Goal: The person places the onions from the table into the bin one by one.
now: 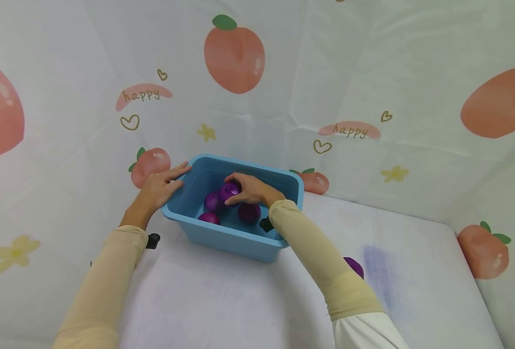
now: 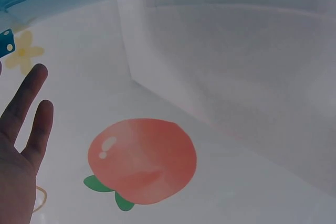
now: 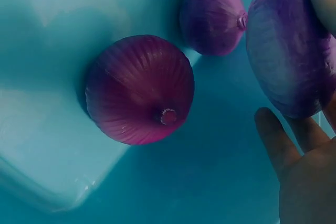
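Observation:
A light-blue plastic bin (image 1: 231,245) holds several red onions. Inside it, my right hand (image 1: 254,188) grips one purple-red onion (image 1: 229,192) between thumb and fingers; the right wrist view shows the same held onion (image 3: 289,48) at its right edge. Close to it lie a paler onion (image 3: 212,17) and a darker, rounder onion (image 3: 140,90). A third onion (image 1: 209,218) sits near the bin's front left wall. My left hand (image 1: 158,188) rests against the bin's left rim, fingers extended. Two of its fingers (image 2: 39,124) appear straight in the left wrist view.
Another onion (image 1: 355,267) lies on the white tabletop (image 1: 309,300) outside the bin, partly hidden by my right forearm. Behind the bin stands a white cloth wall (image 1: 274,87) printed with peaches, hearts and flowers. A dark camera (image 1: 152,241) sits at my left wrist.

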Demonstrator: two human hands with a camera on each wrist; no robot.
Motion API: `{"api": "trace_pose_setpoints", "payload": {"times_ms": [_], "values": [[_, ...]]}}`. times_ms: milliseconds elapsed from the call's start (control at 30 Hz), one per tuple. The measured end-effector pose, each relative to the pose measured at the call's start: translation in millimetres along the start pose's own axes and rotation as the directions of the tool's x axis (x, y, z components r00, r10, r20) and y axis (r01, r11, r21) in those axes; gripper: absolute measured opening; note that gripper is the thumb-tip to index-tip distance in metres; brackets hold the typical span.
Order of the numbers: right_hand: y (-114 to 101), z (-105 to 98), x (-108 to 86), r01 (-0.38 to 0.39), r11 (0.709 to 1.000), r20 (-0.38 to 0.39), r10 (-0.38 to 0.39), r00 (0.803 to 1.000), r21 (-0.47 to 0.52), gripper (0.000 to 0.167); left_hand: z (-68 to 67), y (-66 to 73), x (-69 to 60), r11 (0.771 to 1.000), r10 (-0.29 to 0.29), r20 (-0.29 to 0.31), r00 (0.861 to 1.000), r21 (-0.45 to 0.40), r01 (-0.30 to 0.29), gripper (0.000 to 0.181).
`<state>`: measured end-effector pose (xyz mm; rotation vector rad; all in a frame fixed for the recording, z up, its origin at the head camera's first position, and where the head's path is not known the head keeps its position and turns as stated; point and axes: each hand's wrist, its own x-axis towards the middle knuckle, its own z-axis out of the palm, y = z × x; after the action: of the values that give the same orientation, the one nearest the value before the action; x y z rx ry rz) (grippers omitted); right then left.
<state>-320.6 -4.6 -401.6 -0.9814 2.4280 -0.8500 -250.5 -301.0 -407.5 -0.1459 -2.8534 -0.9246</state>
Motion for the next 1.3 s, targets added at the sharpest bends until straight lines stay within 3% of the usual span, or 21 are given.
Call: {"api": "trace_pose_setpoints", "payload": {"times_ms": [433,600,900,1133,1300], "values": [[0.9,0.5,0.1,-0.012,1.0,0.012,0.012,1.0,-0.009,0.072,-2.8,3.0,-2.1,1.0,0.025,-0.007,1.0,0.009,-0.025,0.05],[-0.1,-0.6,-0.9,-0.005,1.0,0.014,0.005,1.0,0.002,0.072,-2.4,3.5,-1.4,1.0,0.004,-0.007,1.0,0.004,-0.004,0.05],[-7.1,-7.1,-5.4,0.025,0.995,-0.025,-0.023,0.999,0.092,0.075,0.5,0.7,-3.0,1.0,-0.02,0.0,1.0,-0.018,0.02,0.05],[-15.8,-25.7,-21.9,0.084,0.98,-0.045,-0.078,0.996,0.18,0.075,1.7,-2.5,-5.0,0.999,-0.034,0.015,0.999,-0.034,0.035,0.05],[-20.5,-48.0,-47.8,0.185,0.961,-0.12,-0.162,0.979,0.208,0.072,-1.8,-1.0,-2.4,0.999,-0.027,0.005,1.0,-0.039,0.027,0.05]]}}
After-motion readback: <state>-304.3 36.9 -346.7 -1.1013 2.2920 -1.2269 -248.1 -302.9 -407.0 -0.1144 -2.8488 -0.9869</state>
